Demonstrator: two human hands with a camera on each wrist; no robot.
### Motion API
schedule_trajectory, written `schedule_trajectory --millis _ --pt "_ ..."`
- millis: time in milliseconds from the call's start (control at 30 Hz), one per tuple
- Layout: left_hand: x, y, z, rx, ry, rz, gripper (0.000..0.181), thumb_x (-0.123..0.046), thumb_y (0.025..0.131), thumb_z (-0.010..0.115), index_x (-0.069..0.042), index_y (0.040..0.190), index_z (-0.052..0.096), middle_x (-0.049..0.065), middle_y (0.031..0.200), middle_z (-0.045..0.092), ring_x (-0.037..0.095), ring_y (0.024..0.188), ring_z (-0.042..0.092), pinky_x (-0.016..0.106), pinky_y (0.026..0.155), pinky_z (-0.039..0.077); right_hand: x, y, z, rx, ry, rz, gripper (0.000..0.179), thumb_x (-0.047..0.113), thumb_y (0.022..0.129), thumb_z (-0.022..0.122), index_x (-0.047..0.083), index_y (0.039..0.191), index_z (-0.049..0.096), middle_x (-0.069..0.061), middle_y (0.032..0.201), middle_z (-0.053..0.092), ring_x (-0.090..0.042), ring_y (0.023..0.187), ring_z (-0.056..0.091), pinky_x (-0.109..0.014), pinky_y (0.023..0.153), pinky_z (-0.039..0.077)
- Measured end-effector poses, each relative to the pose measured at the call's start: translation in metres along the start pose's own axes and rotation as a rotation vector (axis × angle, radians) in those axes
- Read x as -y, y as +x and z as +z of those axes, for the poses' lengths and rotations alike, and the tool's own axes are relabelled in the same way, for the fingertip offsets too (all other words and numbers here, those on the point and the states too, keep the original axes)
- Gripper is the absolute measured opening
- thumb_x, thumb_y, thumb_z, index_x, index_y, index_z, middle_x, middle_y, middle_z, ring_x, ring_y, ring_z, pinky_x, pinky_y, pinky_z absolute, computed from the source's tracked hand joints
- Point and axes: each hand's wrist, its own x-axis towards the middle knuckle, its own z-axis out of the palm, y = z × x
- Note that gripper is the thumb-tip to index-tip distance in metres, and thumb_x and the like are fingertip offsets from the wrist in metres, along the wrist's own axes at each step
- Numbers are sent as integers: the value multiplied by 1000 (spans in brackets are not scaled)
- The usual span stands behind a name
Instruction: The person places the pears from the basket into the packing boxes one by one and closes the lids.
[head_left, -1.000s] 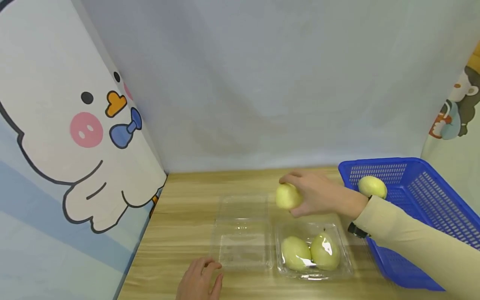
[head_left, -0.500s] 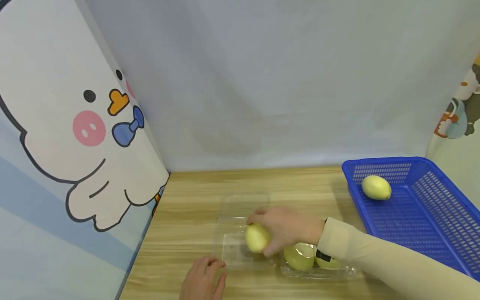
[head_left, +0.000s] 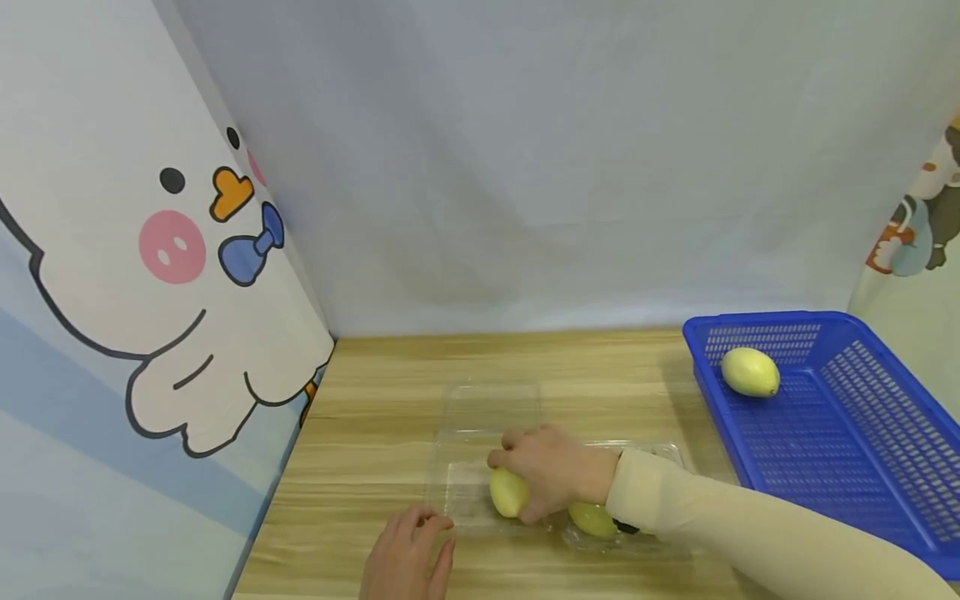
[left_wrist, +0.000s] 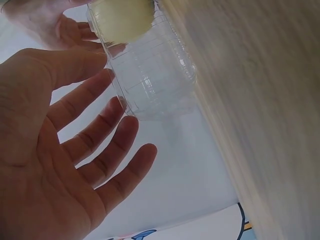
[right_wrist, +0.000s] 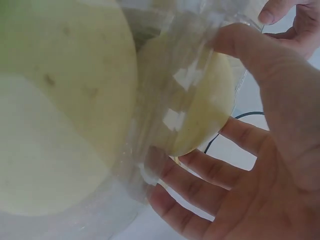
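My right hand (head_left: 551, 471) grips a pale yellow pear (head_left: 507, 493), low inside the right part of an open clear plastic box (head_left: 465, 492). In the right wrist view, its fingers and thumb lie around that pear (right_wrist: 212, 102), partly behind clear plastic. My left hand (head_left: 408, 554) is by the box's near left corner. The left wrist view shows that hand (left_wrist: 75, 130) with fingers spread and fingertips at the box's edge; whether they press on it I cannot tell. Beneath the right forearm, a second clear box (head_left: 660, 450) holds pears (head_left: 592, 518), partly hidden.
A blue plastic basket (head_left: 806, 450) stands at the right, with one pale yellow fruit (head_left: 750, 372) at its far left corner. The open box's lid (head_left: 491, 407) lies folded back on the wooden table (head_left: 360, 433). A pale curtain (head_left: 525, 167) hangs behind.
My right hand has carried the pear left and down, from above the filled box into the open box. My left hand has hardly moved.
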Motion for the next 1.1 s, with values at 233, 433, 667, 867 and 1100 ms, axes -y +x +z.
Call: schedule_trajectory --millis 233,433,667,867,1100 --pt "0 2 -3 14 7 -13 28 -18 72 95 -20 92 76 -3 99 70 14 85 65 29 67 58 2 1 -2 -2 -28 8 71 47 75 92 21 137 67 -2 122 69 -17 98 70 -37 86 60" --pt "0 3 -3 33 -5 -26 28 -18 73 95 -20 94 77 -4 100 69 14 87 65 28 67 58 -1 0 -7 29 46 25 70 44 80 89 17 140 66 -6 132 70 -22 109 72 -42 97 61" --pt "0 1 -1 12 5 -18 28 -19 72 95 -20 93 76 -4 99 69 14 86 64 29 68 58 -17 -6 -26 36 174 75 66 36 87 85 13 145 63 -11 149 64 -29 124 69 -45 105 59" --pt "0 -1 1 -9 1 -11 29 -18 70 95 -20 93 77 -4 98 69 14 85 64 28 67 58 -40 -22 -56 -13 220 140 64 30 85 82 10 143 64 -14 148 63 -34 121 70 -52 102 59" --pt "0 0 0 16 3 -12 28 -19 71 94 -20 93 77 -5 99 69 14 86 65 28 69 59 -77 -49 -85 -110 179 226 63 37 87 81 11 142 63 -18 148 63 -41 125 67 -58 103 57"
